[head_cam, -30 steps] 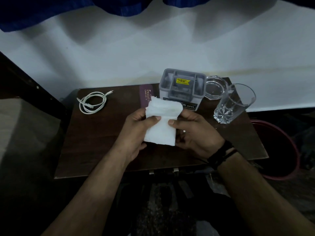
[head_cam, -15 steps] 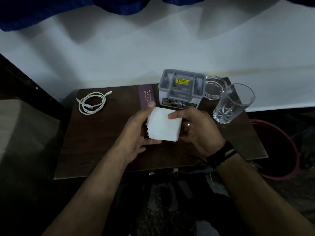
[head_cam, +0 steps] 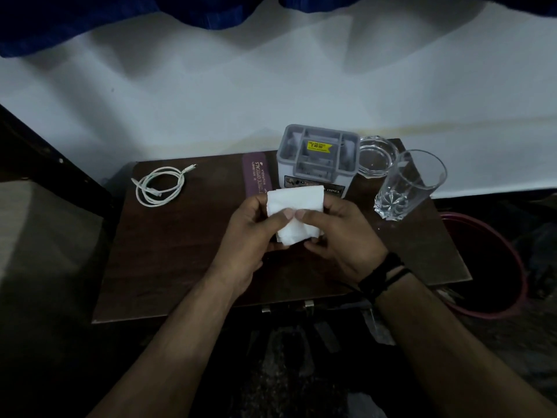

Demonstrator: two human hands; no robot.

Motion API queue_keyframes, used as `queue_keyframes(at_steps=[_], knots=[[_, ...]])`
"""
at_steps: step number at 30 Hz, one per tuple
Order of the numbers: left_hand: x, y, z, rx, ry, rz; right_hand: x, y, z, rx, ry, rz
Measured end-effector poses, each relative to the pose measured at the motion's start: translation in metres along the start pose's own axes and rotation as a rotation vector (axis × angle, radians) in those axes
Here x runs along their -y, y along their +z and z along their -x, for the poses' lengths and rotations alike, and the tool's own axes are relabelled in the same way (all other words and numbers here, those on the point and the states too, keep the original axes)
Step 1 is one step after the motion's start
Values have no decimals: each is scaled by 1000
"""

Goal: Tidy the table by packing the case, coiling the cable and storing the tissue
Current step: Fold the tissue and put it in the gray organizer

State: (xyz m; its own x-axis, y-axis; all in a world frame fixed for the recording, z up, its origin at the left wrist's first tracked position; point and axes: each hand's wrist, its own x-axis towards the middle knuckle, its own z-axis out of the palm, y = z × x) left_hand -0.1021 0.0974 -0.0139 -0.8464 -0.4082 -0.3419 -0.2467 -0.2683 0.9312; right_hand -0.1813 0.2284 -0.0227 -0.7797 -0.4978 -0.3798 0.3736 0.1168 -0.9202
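A folded white tissue (head_cam: pixel 297 200) is held above the middle of the dark wooden table (head_cam: pixel 180 251). My left hand (head_cam: pixel 250 233) grips its left side and my right hand (head_cam: pixel 340 236) grips its right side, both thumbs pressing together on its front. Behind the tissue lies a closed purple spectacle case (head_cam: pixel 256 176) with pale lettering. A white cable (head_cam: pixel 159 185) lies coiled at the table's back left. A grey compartmented organiser box (head_cam: pixel 316 158) with a yellow sticker stands behind the tissue.
A tall clear drinking glass (head_cam: pixel 407 185) stands at the right, with a low round glass dish (head_cam: pixel 376 156) behind it. A dark tub with a red rim (head_cam: pixel 494 260) sits on the floor to the right of the table. A pale wall rises behind.
The long tissue has been folded into a shorter, thicker pad. Both thumbs now meet on its front, and my hands sit slightly closer to the organiser box.
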Motion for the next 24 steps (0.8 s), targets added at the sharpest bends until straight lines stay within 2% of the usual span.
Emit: queue_keyframes(at_steps=[8, 12, 16, 19, 21, 24], knots=[[6, -5, -4, -64, 94, -5, 2, -3, -3, 11, -14, -19], [6, -11, -7, -108, 150, -53, 4, -8, -4, -35, -130, -2], [-4, -15, -10, -209, 476, -498, 3, -14, -6, -76, -238, 16], [-28, -8, -15, -139, 705, -877, 5, -15, -8, -117, -260, -43], [-47, 1, -19, -71, 781, -1101, 7, -17, -9, -134, -256, -80], [-71, 16, -28, 33, 756, -1306, 12, -18, -9, -151, -262, -116]])
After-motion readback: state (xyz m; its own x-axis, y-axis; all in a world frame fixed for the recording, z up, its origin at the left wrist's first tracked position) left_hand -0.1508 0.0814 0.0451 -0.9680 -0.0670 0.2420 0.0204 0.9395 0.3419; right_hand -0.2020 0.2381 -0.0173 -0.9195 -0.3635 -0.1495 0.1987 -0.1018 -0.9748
